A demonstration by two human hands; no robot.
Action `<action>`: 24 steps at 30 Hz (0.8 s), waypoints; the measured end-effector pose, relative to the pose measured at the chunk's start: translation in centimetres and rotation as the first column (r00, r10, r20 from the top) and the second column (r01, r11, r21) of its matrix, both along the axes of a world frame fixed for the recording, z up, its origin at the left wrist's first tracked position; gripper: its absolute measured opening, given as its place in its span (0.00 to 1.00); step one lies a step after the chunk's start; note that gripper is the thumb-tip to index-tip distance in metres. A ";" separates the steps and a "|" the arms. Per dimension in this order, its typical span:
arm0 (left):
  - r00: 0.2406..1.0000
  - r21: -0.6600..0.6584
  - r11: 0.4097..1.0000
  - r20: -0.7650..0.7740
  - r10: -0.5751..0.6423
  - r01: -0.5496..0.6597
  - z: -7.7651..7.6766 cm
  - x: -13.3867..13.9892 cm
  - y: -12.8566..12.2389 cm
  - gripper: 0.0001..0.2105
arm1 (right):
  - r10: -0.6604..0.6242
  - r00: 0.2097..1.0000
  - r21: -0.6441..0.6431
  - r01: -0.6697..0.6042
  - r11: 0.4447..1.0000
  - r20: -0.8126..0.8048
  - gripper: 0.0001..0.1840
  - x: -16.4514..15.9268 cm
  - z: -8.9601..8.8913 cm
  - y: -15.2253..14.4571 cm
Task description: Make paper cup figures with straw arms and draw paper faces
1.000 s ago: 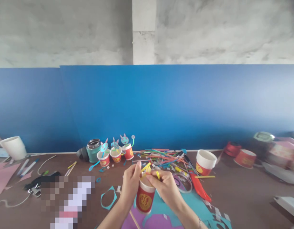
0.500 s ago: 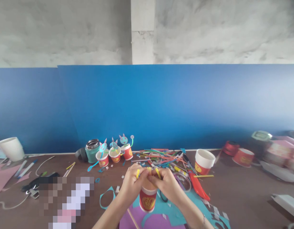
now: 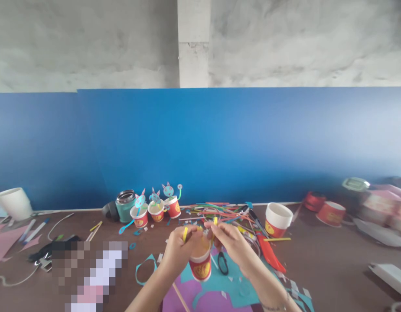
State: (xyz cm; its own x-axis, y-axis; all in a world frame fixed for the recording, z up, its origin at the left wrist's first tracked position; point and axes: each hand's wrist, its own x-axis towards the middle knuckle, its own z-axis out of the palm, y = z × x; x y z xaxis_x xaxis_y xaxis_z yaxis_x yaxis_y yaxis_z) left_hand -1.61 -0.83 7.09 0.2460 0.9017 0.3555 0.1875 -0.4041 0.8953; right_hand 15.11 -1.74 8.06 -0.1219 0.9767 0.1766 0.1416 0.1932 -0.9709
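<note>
A red and white paper cup (image 3: pixel 200 269) with a gold emblem is held up over the coloured paper. My left hand (image 3: pixel 181 243) is closed around its left rim, with a short yellow straw (image 3: pixel 185 234) poking up between the fingers. At the cup's right rim, the fingertips of my right hand (image 3: pixel 229 237) pinch another yellow straw piece (image 3: pixel 215 221). The cup's far rim and the lower ends of both yellow pieces are hidden by my fingers. Below lie teal paper (image 3: pixel 241 281) and purple paper (image 3: pixel 216 302).
Three small cups (image 3: pixel 156 212) with teal animal faces stand at the back, beside a teal flask (image 3: pixel 125 207). Behind my hands lies a heap of coloured straws (image 3: pixel 220 210). To the right are a stacked cup (image 3: pixel 278 220), a red-handled tool (image 3: pixel 271 255) and black-handled scissors (image 3: pixel 223 263).
My right hand has moved slightly outward from my left, its yellow piece now more upright. The cup has risen a little and tilted, uncovering the scissors handle.
</note>
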 end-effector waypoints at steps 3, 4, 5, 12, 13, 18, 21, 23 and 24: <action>0.998 0.059 0.998 -0.065 -0.012 0.016 0.5 0.2 -0.4 0.14 | 0.044 0.986 0.079 -0.057 0.995 0.158 0.26 -0.3 0.2 -0.4; 0.997 0.074 0.997 -0.080 -0.021 0.027 0.6 0.3 -0.6 0.14 | 0.039 0.975 0.101 -0.062 0.993 0.217 0.26 -0.4 0.3 -0.5; 0.996 0.079 0.996 -0.085 -0.027 0.034 0.7 0.4 -0.7 0.15 | 0.027 0.963 0.118 -0.061 0.991 0.267 0.26 -0.4 0.3 -0.6; 1.000 -0.019 1.000 0.021 -0.014 0.015 -0.5 1.1 -0.5 0.13 | 0.099 0.929 0.091 -0.140 0.986 0.357 0.17 0.0 0.2 -0.6; 0.999 -0.030 0.999 0.032 -0.020 0.021 -0.7 1.1 -0.4 0.13 | 0.101 0.926 0.096 -0.145 0.985 0.363 0.16 0.0 0.2 -0.7; 0.993 -0.042 0.999 0.120 -0.021 0.026 -1.3 1.0 -0.6 0.22 | 0.136 0.938 0.061 -0.163 0.985 0.317 0.17 -0.4 -0.1 -0.8; 0.973 -0.014 1.000 0.229 -0.011 0.014 -1.6 0.9 -0.8 0.28 | 0.103 0.962 0.024 -0.113 0.993 0.254 0.20 -0.5 -0.7 -0.4; 0.960 -0.009 1.000 0.279 0.015 -0.013 -1.6 0.9 -0.9 0.28 | 0.077 0.971 -0.006 -0.078 0.997 0.227 0.21 -0.7 -0.9 -0.3; 0.956 -0.028 0.999 0.290 0.050 -0.043 -1.5 0.9 -1.0 0.26 | 0.082 0.973 -0.013 -0.081 0.997 0.215 0.21 -0.8 -1.0 -0.3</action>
State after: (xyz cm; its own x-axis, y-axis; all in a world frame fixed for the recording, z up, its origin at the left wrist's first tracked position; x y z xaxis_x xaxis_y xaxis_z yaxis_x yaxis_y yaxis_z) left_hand -0.67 -1.84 5.59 0.0926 0.9178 0.3860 -0.0644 -0.3813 0.9222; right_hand 14.33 -2.01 7.09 -0.2359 0.9626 0.1330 0.3315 0.2084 -0.9202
